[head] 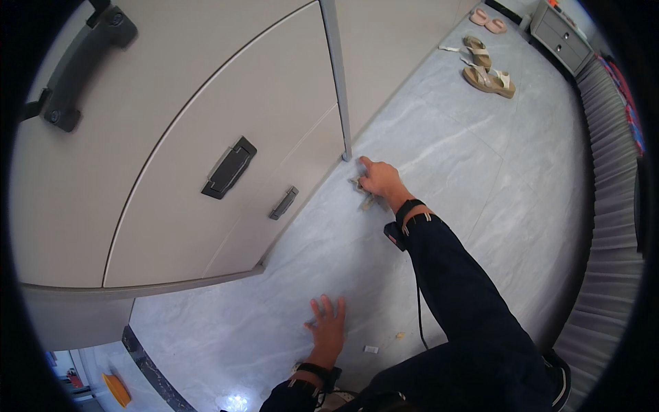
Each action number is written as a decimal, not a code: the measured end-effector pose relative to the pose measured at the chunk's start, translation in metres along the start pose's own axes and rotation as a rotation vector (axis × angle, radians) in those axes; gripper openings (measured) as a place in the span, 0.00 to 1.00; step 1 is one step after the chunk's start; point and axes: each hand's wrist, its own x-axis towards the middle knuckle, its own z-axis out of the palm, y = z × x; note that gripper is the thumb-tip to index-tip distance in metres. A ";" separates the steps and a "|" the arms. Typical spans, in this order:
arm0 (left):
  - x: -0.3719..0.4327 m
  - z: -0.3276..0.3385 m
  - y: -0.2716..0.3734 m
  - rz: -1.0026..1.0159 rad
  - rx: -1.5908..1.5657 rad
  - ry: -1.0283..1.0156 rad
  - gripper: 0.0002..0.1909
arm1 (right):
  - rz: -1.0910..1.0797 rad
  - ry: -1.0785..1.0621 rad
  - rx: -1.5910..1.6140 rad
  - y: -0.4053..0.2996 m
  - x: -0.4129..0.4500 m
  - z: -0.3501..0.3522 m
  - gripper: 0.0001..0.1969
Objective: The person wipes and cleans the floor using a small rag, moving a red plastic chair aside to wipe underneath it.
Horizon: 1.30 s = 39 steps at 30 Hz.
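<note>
My right hand (pixel 381 177) reaches forward over the grey marble-look floor. Its index finger points at the foot of the grey metal edge strip (pixel 337 77) on the beige cabinet (pixel 278 118). Crumpled brownish scraps (pixel 367 202) show under and beside the palm; whether the curled fingers grip them is hidden. Nearer to me, my left hand (pixel 328 329) has its fingers spread low over the floor and holds nothing. A small white piece (pixel 370 349) and a yellowish bit (pixel 400 336) lie to its right.
Black handles (pixel 229 167) stand out from the cabinet front. Strapped sandals (pixel 488 82) and pink slippers (pixel 488 20) are farther along the floor, near a grey drawer unit (pixel 561 38). A pleated grey bed skirt (pixel 607 206) runs along the right. At lower left lies an orange object (pixel 117 390).
</note>
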 end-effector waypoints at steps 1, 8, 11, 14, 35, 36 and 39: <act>0.003 -0.013 0.004 0.008 -0.070 -0.087 0.49 | 0.003 0.004 -0.008 0.008 -0.001 0.002 0.29; 0.002 -0.022 0.006 0.020 -0.134 -0.131 0.43 | -0.015 0.039 -0.031 0.015 -0.002 0.011 0.20; 0.001 -0.010 0.000 0.006 -0.101 -0.090 0.41 | -0.099 0.026 0.189 0.021 -0.012 0.016 0.14; 0.006 -0.015 0.009 -0.028 -0.154 -0.098 0.38 | -0.001 0.265 0.531 0.056 -0.008 -0.002 0.11; 0.002 -0.021 0.006 -0.039 -0.135 -0.193 0.45 | -0.738 0.236 0.261 -0.048 -0.131 0.081 0.10; 0.001 -0.023 0.006 -0.029 -0.134 -0.185 0.45 | -0.745 0.100 0.275 -0.052 -0.148 0.079 0.11; 0.004 -0.030 0.010 -0.028 -0.167 -0.220 0.46 | -0.726 -0.071 0.404 -0.041 -0.167 0.084 0.12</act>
